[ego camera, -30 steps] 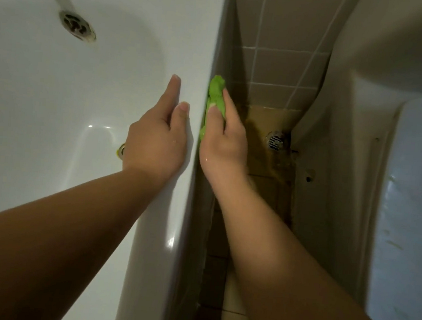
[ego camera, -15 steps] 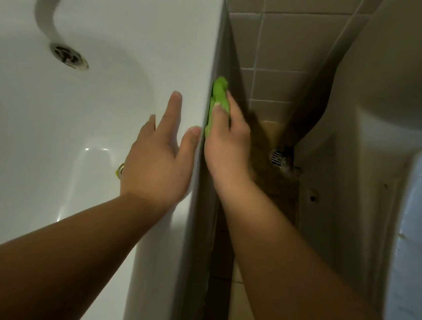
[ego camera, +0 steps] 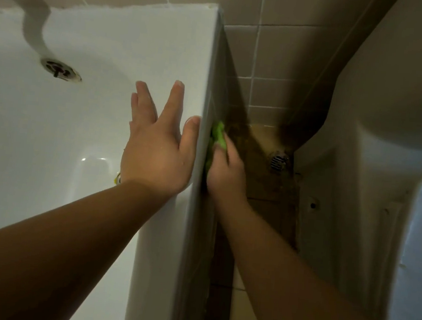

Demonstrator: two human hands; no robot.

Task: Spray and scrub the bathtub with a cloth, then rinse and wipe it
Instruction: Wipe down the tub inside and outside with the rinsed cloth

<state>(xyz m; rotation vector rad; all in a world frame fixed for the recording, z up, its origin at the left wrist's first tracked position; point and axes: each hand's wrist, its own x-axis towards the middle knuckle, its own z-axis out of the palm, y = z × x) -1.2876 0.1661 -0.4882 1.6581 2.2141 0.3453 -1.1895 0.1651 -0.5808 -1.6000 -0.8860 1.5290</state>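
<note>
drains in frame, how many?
2. The bathtub drain sits in the tub's basin, upper left. The floor drain is in the tiled floor right of the tub. Others may be hidden.

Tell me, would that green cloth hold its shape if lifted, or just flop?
Probably flop: the cloth looks bunched and crumpled under the right hand, pressed against the tub's outer side. It seems light, since fingers alone keep it up on that upright face. It may be damp and a bit clingy, but the dim picture cannot confirm that.
</note>
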